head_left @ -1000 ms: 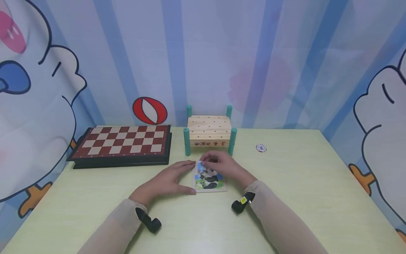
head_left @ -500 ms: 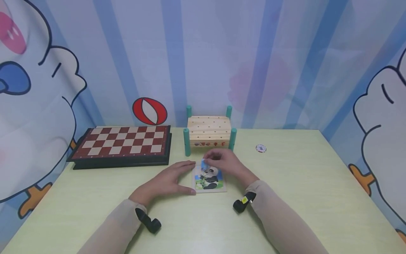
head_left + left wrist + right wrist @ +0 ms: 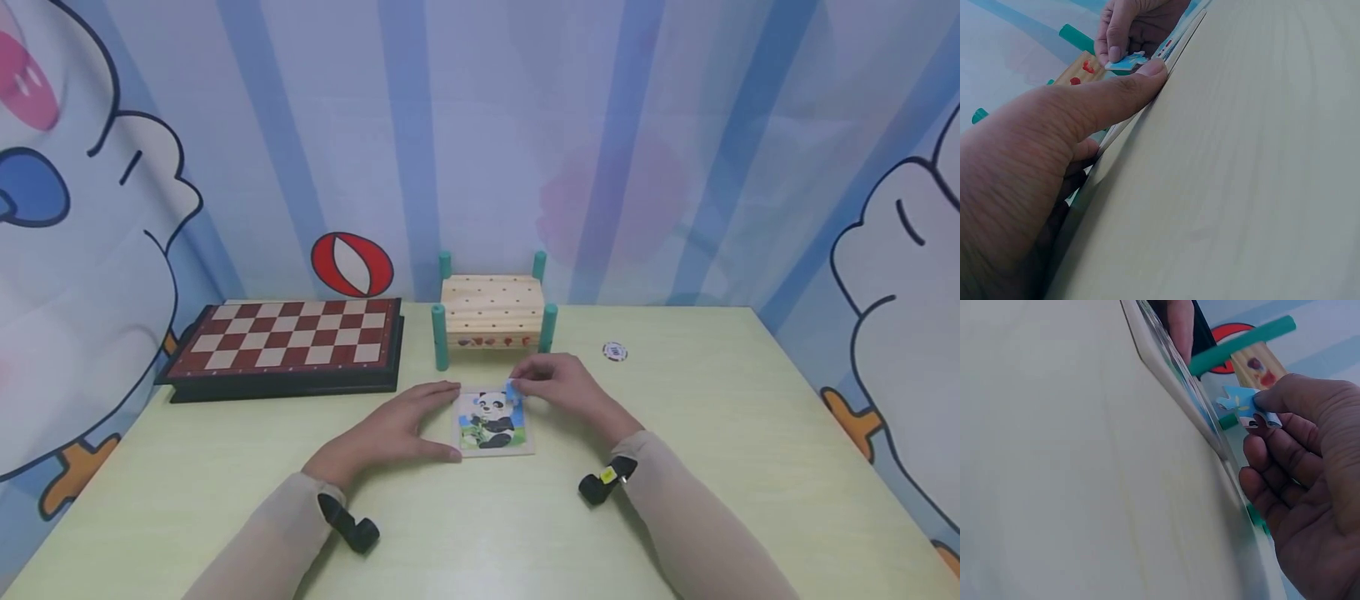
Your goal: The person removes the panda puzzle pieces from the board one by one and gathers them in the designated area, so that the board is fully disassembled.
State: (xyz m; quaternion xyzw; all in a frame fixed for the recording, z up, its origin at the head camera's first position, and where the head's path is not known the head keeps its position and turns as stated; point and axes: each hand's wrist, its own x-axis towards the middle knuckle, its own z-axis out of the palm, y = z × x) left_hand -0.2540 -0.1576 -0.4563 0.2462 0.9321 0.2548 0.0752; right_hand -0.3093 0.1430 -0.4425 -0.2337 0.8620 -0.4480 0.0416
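Note:
A small panda jigsaw puzzle point(image 3: 491, 425) lies in its pale tray point(image 3: 498, 453) on the table. At the tray's left side rests my left hand point(image 3: 393, 429), thumb at the near corner and fingers at the far corner, fairly straight. My right hand point(image 3: 562, 387) pinches a light blue puzzle piece point(image 3: 1244, 406) between thumb and fingers. In the head view that piece is over the puzzle's far right corner. The right wrist view shows it raised off the tray and tilted, with a bit of dark print along one edge.
A wooden stand with green posts point(image 3: 492, 304) is just behind the puzzle. To the left lies a thick red-and-white checkered board point(image 3: 292, 337). A round chip point(image 3: 615, 352) sits on the table point(image 3: 735, 433) at the right. Printed fabric hangs behind.
My right hand has lifted the blue piece from the puzzle's far left part and carried it to the far right corner. My left hand stays put.

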